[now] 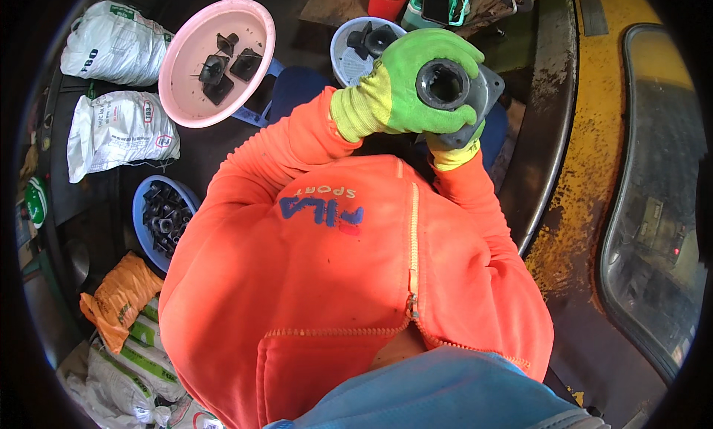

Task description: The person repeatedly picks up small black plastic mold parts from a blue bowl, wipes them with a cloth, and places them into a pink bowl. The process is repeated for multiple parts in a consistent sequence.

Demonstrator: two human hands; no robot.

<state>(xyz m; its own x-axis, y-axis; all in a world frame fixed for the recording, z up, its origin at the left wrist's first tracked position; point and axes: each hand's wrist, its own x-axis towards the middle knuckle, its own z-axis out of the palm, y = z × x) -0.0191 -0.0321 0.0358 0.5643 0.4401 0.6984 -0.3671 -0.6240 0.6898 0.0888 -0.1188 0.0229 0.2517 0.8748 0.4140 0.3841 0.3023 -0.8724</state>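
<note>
My left hand (405,87), in a green and yellow knit glove, is closed around a black plastic part with a round collar and a square flange (486,95). The collar's open ring faces up between thumb and fingers, and a corner of the flange with a small hole sticks out to the right. Just below the part shows my right hand (457,153), in a matching glove. Its fingers are hidden behind the part and the left hand, so its grip does not show. Beyond my left hand, a pale blue basin (343,39) holds similar black parts.
A pink basin (174,69) with several black parts stands at the far left. Nearer, a blue basin (141,225) is full of small black pieces. White sacks (122,136) and an orange bag (119,299) lie leftward. A worn yellow machine (575,184) borders the right.
</note>
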